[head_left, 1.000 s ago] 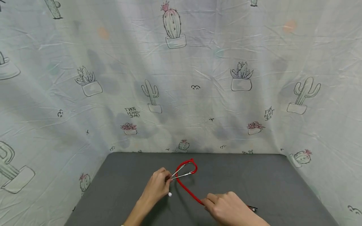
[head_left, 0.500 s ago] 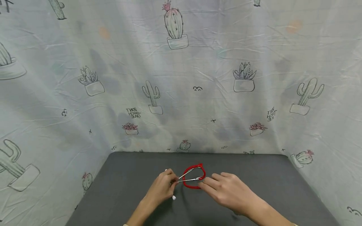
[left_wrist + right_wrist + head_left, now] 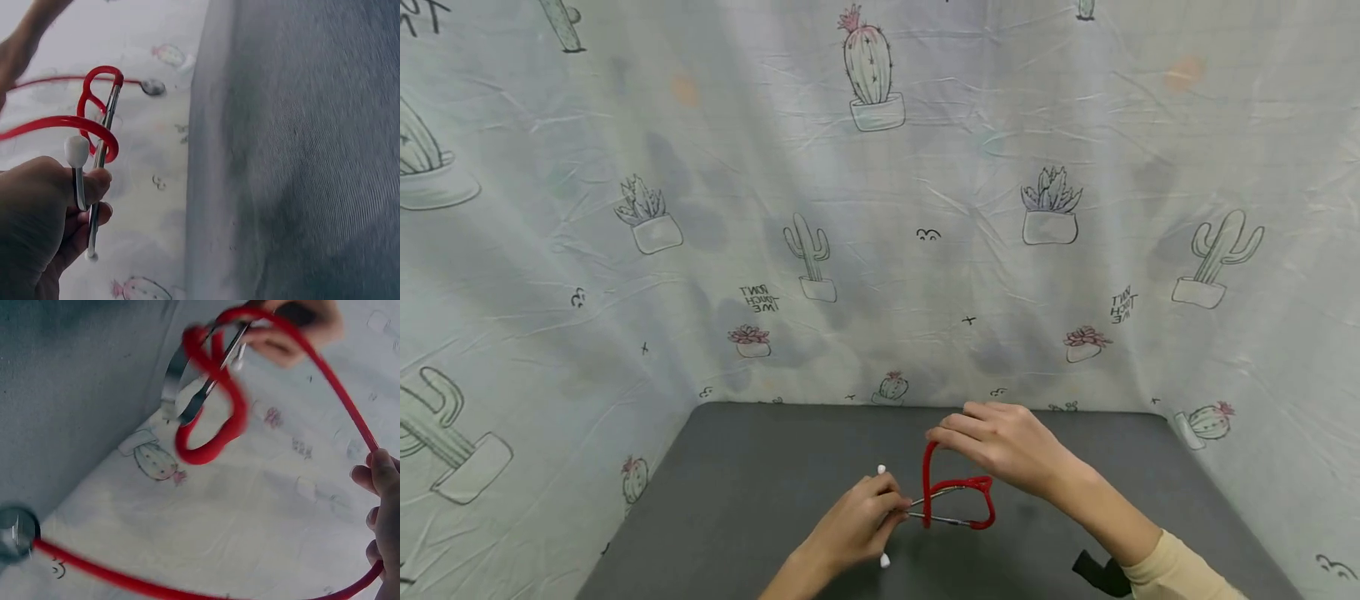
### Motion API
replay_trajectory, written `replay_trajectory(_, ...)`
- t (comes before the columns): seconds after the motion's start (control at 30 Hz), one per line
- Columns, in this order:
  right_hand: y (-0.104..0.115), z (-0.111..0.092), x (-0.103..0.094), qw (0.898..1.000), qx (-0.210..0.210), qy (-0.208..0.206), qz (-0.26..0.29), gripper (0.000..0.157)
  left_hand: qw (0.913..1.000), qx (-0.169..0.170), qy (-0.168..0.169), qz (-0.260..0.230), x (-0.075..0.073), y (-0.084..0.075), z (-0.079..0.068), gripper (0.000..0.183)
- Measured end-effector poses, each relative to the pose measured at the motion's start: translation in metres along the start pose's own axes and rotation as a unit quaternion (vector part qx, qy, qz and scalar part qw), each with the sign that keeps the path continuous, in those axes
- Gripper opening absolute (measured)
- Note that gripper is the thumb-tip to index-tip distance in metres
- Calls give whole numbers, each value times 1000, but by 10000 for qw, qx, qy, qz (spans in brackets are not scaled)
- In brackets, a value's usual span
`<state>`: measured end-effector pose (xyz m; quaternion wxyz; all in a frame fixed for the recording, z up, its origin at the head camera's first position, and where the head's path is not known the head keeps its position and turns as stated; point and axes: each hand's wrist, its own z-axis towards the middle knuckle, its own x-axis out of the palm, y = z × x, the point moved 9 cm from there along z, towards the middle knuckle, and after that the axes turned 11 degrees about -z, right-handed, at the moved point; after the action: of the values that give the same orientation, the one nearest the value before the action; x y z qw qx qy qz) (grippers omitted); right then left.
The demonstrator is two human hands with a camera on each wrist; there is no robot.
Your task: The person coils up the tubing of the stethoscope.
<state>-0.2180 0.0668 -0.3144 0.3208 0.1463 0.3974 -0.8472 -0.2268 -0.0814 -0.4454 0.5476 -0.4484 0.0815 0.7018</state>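
Head view looked forward and down from above. Both wrist views, closer in, shared the red stethoscope [image 3: 108, 117]

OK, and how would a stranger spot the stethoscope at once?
Find the gray table before the cactus-print curtain. Above it is the stethoscope: the left hand pinches its metal arms, the right hand grips its tube. The tube's solid bright red sets the stethoscope apart from the gray table and pale curtain.
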Motion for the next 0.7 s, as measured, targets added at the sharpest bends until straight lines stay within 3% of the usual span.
replay_trajectory(0.33, -27, -14, 42, 9910, 605, 95, 1193, 38, 9968, 627, -147, -466, -2, -34, 5, 18)
replay_trajectory(0.7, -27, -60, 76, 9794, 1542, 602, 1155, 50, 9908, 279, -648, -1156, -18, -36, 1, 19)
